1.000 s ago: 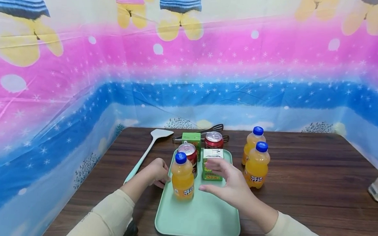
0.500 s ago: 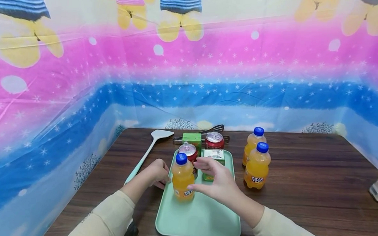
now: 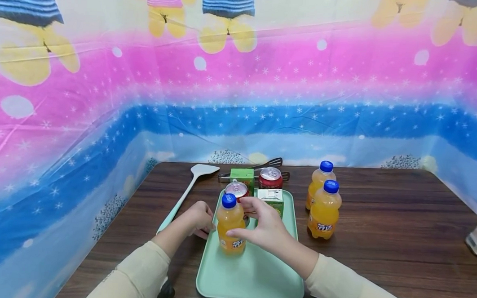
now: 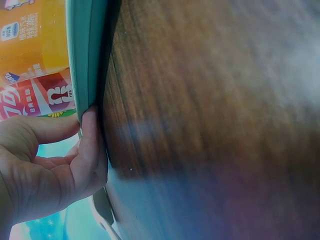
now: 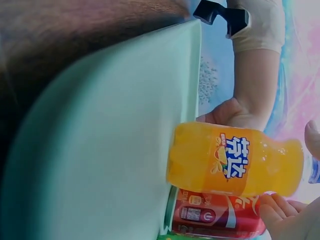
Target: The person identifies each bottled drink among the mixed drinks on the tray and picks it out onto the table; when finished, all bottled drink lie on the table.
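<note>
In the head view my left hand (image 3: 200, 218) is at the left edge of a light green tray (image 3: 261, 280). The left wrist view shows the thumb and fingers pinching the tray's rim (image 4: 86, 60). An orange soda bottle (image 3: 228, 222) with a blue cap stands upright on the tray. Around its right side, thumb and fingers spread apart, is my right hand (image 3: 272, 229). In the right wrist view a gap shows between the thumb (image 5: 312, 140) and the bottle, while the fingers are close to its upper part. Just behind the bottle stands a red soda can (image 3: 236, 190).
A green drink carton (image 3: 271, 198) sits on the tray, partly behind my right hand. Farther back are another carton (image 3: 242, 174) and can (image 3: 270, 180), near black slotted utensils (image 3: 276, 162). A pale spatula (image 3: 187, 191) lies left; two more orange soda bottles (image 3: 325, 212) stand right.
My right hand has moved left from in front of the green carton to the orange soda bottle, uncovering more of the carton. The left hand and the tray look still.
</note>
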Motion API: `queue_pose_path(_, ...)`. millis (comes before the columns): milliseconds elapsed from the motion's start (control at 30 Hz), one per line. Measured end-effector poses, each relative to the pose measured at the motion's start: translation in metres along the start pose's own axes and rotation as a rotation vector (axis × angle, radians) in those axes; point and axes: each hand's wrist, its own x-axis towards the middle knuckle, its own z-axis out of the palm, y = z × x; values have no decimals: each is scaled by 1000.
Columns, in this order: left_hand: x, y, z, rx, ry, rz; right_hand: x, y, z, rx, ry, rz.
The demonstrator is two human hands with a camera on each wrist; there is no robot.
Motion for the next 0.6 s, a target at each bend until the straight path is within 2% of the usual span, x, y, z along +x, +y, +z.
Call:
queue_pose_path(200, 1, 0, 0, -5, 1, 1, 4, 1, 6, -1, -23, -10)
queue_pose_path(600, -2, 0, -1, 2, -5, 5, 6, 4, 11, -34, 3, -54)
